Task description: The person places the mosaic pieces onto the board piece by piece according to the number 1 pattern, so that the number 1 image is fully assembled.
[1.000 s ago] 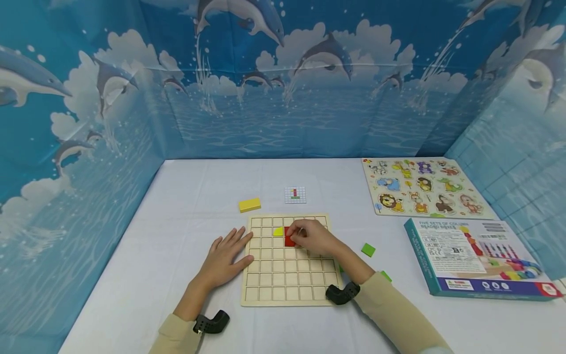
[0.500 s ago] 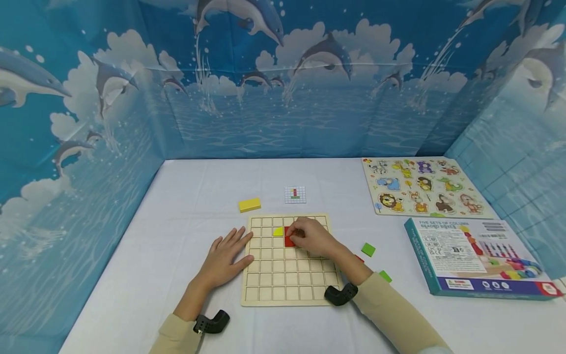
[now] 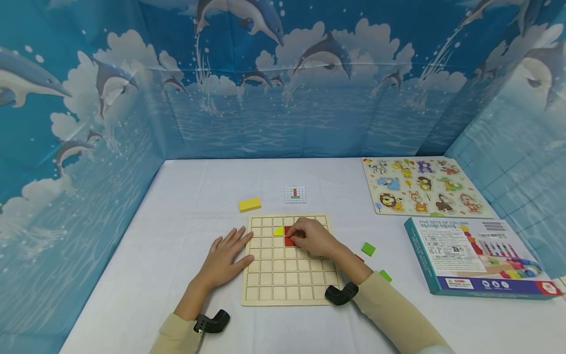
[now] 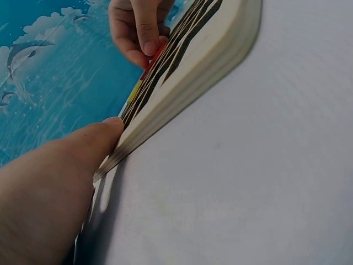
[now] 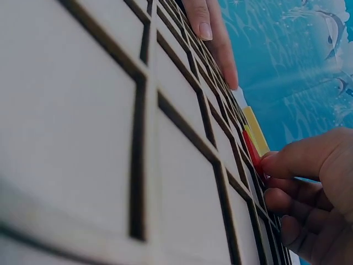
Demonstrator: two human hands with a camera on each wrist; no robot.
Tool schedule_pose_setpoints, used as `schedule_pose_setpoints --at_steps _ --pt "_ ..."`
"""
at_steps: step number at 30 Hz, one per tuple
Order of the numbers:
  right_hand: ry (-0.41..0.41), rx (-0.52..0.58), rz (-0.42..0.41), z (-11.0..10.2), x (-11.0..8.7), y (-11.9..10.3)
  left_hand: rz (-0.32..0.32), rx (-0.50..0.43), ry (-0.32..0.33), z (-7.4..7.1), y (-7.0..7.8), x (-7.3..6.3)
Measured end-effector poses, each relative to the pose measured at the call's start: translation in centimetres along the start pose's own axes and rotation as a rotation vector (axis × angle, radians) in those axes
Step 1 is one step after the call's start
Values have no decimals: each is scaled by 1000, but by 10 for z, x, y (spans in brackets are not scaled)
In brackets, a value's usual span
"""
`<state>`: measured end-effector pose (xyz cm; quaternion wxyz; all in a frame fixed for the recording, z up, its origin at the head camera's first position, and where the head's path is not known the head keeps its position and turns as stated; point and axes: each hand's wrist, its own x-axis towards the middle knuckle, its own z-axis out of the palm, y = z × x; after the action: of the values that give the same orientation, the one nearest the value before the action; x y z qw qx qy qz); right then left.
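A wooden grid board (image 3: 279,280) lies flat in front of me. Near its top sit a yellow square tile (image 3: 278,231) and, to the right, a red patch of what look like two square tiles (image 3: 289,241). My right hand (image 3: 314,238) pinches a red tile (image 5: 251,148) there between thumb and fingers, partly covering it. My left hand (image 3: 224,259) lies spread on the white cloth, its fingertips and thumb (image 4: 96,138) touching the board's left edge.
Behind the board are a yellow block (image 3: 249,205) and a small pattern card (image 3: 295,194). Green tiles (image 3: 368,249) and a partly hidden red tile (image 3: 360,257) lie by the right forearm. An animal puzzle (image 3: 409,186) and a boxed toy (image 3: 460,250) occupy the right side.
My right hand stays at the red tiles with only a slight shift. The forearm has moved a little, baring a red tile beside it. The left hand keeps still.
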<state>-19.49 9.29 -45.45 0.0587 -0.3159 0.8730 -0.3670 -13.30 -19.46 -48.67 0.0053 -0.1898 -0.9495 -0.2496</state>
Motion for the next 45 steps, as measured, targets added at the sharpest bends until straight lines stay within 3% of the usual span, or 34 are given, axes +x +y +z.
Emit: schedule_pose_setpoints --at_steps 18,45 --pt "-15 124 57 -13 -14 3 -1 4 8 3 -3 0" --pt "72 81 218 -47 -58 26 -8 5 -7 -1 1 0"
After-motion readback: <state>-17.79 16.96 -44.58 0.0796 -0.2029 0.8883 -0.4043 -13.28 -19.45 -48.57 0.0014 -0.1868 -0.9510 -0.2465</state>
